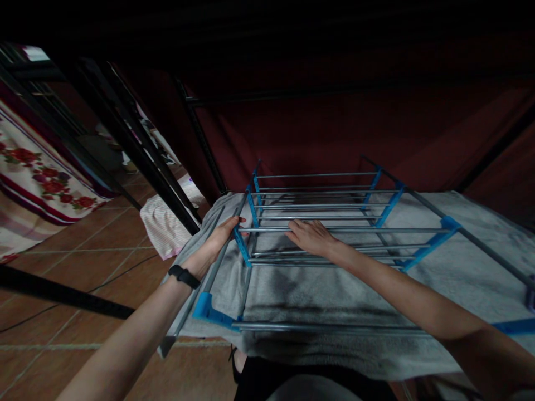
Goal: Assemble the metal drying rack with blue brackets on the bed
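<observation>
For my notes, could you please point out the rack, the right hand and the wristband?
Rack (376, 230), head view: a crosswise metal tube.
Right hand (311, 236), head view: back of the hand.
Wristband (184, 275), head view: its dark band.

No writing, label, brand, number or sign can be read here.
</observation>
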Tool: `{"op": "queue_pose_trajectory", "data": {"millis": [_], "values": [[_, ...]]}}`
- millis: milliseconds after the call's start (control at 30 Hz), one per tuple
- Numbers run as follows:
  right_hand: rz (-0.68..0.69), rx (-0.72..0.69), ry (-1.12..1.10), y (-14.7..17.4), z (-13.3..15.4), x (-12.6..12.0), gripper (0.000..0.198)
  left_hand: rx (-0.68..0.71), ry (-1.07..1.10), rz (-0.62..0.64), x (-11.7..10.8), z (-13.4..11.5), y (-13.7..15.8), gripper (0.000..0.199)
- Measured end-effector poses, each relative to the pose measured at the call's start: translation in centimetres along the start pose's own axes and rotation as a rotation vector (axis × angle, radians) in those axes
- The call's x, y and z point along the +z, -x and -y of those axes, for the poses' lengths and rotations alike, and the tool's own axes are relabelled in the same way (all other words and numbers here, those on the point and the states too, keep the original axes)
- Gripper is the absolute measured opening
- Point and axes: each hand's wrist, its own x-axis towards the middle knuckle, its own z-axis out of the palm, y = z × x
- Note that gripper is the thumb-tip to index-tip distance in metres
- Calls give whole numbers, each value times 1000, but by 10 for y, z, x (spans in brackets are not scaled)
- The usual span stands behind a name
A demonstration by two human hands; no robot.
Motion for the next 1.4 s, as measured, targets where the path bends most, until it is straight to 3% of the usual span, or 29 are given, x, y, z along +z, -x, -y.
{"op": "queue_pose_trajectory", "data": {"millis": [300, 1400], "values": [[-15, -28, -7, -2, -4, 3, 40, 74, -100, 24, 0, 1, -7, 35], [-33, -77, -20, 2, -11, 3, 39, 91, -169, -11, 6, 1, -13, 32]]}}
